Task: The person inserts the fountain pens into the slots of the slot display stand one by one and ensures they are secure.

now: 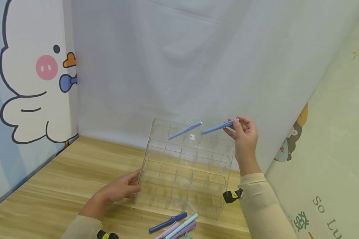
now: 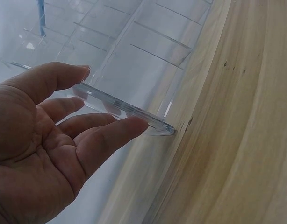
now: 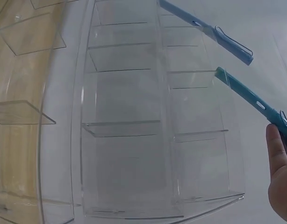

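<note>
Pinch grip of right hand (image 1: 244, 138) on blue pen (image 1: 217, 127), long axis aslant, free end down-left

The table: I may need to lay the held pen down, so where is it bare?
Broadest bare patch: the table left of the left hand, toward the cartoon wall. A narrower one lies between the rack and the right sleeve. Crowded: just in front of the rack, where loose pens lie bunched.
</note>
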